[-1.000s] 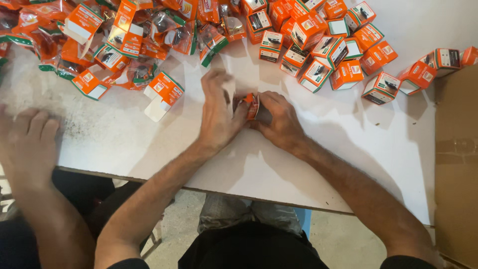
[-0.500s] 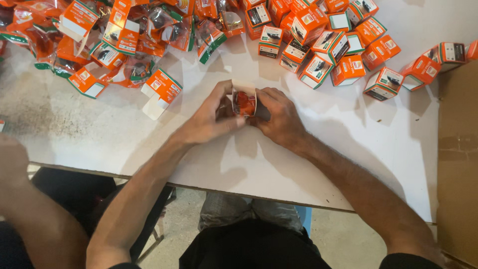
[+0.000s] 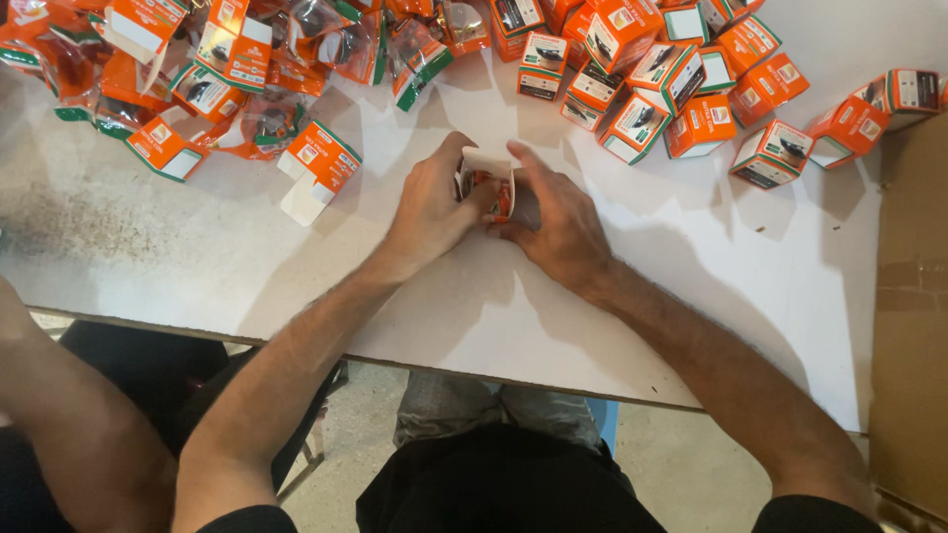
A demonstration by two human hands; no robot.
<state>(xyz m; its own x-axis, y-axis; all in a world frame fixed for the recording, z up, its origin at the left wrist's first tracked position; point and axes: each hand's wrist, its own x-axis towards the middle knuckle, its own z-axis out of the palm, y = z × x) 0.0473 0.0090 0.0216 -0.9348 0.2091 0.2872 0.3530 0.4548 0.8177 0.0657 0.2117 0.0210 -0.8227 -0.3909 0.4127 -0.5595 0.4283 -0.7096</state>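
— What have the hands got?

— I see both on one small orange-and-white box (image 3: 488, 181), held just above the white tabletop (image 3: 632, 296), near its middle. My left hand (image 3: 430, 207) wraps the box's left side, grip clamped on it, thumb lying across the front. My right hand (image 3: 558, 222) presses in from the right, its grip also clamped on the box, forefinger stretched up along the top edge. The box's white flap stands open at the top.

— What lies about it?

— Beyond the hands, at the far right, a cluster of closed orange boxes (image 3: 652, 74), some upright, some tipped. At the far left, a looser heap of orange packets and flat cartons (image 3: 197, 69). One open carton (image 3: 318, 163) sits apart from that heap, just left of my left hand, a white flap hanging off it. A brown cardboard sheet (image 3: 913, 296) runs along the tabletop's right edge.

— Anyone else?

— Another person's forearm (image 3: 69, 424) shows at the lower left, below the tabletop's edge, well apart from the box.
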